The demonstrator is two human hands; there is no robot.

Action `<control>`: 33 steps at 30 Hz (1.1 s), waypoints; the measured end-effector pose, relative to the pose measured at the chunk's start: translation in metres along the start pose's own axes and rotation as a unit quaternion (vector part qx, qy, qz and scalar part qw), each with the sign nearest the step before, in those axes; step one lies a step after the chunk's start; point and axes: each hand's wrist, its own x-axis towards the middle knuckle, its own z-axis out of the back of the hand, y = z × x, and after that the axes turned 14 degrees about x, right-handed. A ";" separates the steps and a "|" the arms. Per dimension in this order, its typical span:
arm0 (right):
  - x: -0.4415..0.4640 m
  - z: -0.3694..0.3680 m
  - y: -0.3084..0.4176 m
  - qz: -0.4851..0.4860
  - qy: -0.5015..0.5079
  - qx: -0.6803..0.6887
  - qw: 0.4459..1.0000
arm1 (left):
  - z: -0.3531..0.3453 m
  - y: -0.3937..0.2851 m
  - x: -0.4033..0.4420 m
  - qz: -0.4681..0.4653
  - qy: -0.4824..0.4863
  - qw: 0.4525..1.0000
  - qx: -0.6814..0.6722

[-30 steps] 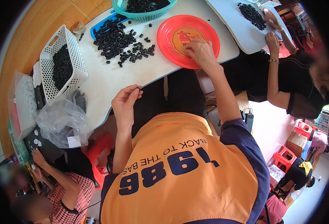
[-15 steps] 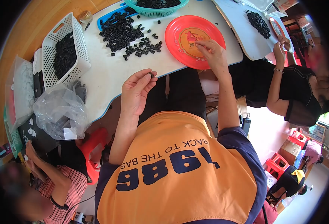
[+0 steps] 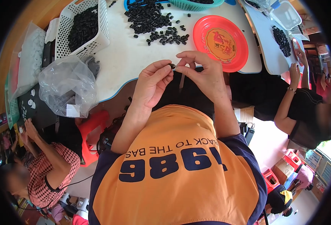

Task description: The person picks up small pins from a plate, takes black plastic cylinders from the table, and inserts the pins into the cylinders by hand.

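Note:
Between thumb and forefinger, my left hand (image 3: pixel 152 82) pinches a small black piece (image 3: pixel 172 66) above the table's front edge. My right hand (image 3: pixel 204 75) meets it from the right, its thumb and forefinger pinched close beside the piece; what they hold is too small to make out. Just beyond my right hand lies a red plate (image 3: pixel 241 52) with a yellow printed centre. Loose black pieces (image 3: pixel 146 18) are heaped on the white table (image 3: pixel 114 62), with several scattered nearer the plate.
At the left stand a white perforated basket (image 3: pixel 103 30) of black pieces and a clear plastic bag (image 3: pixel 69 84). A green basket (image 3: pixel 195 5) is at the back. Co-workers sit at both sides; one's forearm (image 3: pixel 283 99) is at the right.
My right hand has left the plate and moved left to my left hand. My left hand, still pinching the black piece, has shifted right. The view has shifted, so the table items appear farther right.

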 end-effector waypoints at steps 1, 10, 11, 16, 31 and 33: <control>0.000 -0.001 0.001 0.018 0.010 -0.026 0.999 | -0.002 -0.001 -0.002 -0.005 -0.006 1.000 0.008; 0.001 -0.010 0.000 0.003 0.075 -0.044 0.996 | 0.010 -0.004 -0.011 -0.056 -0.030 0.984 0.168; 0.003 -0.013 -0.005 0.005 0.076 -0.048 0.996 | 0.016 -0.004 -0.010 -0.059 -0.029 0.984 0.166; 0.017 -0.030 -0.034 -0.119 0.173 0.053 0.976 | 0.048 -0.002 -0.018 0.067 0.003 0.998 0.014; 0.205 -0.106 -0.181 0.163 0.122 -0.419 0.885 | 0.097 0.003 -0.020 0.087 -0.019 0.977 -0.193; 0.189 -0.117 -0.181 0.155 0.164 -0.428 0.875 | 0.106 0.003 -0.027 0.083 -0.027 0.977 -0.194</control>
